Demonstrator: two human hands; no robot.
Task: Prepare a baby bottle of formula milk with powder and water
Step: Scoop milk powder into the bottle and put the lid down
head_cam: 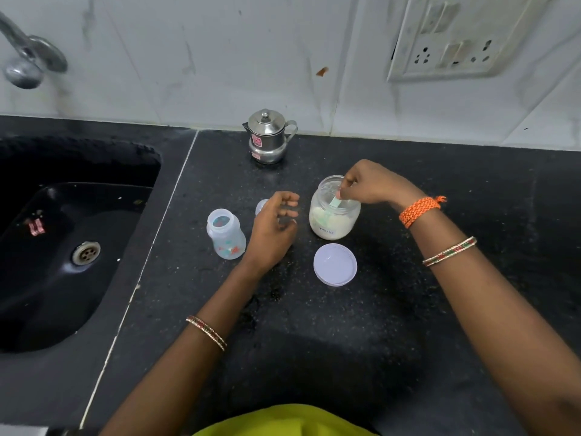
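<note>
An uncapped baby bottle [225, 234] with coloured prints stands on the black counter. To its right sits an open clear jar [334, 215] part full of white formula powder. My right hand [369, 185] reaches over the jar mouth and pinches the handle of a pale green scoop [335, 203] that dips into the powder. My left hand [276, 228] hovers between bottle and jar, fingers loosely curled and apart, holding nothing. The jar's pale lid [335, 264] lies flat in front of the jar. The bottle's teat cap [261, 206] shows partly behind my left hand.
A small lidded steel pot [269, 136] stands at the back by the tiled wall. A black sink [63, 247] with a drain lies to the left, with a tap [25, 55] above it. A wall socket panel [452, 39] is at the upper right.
</note>
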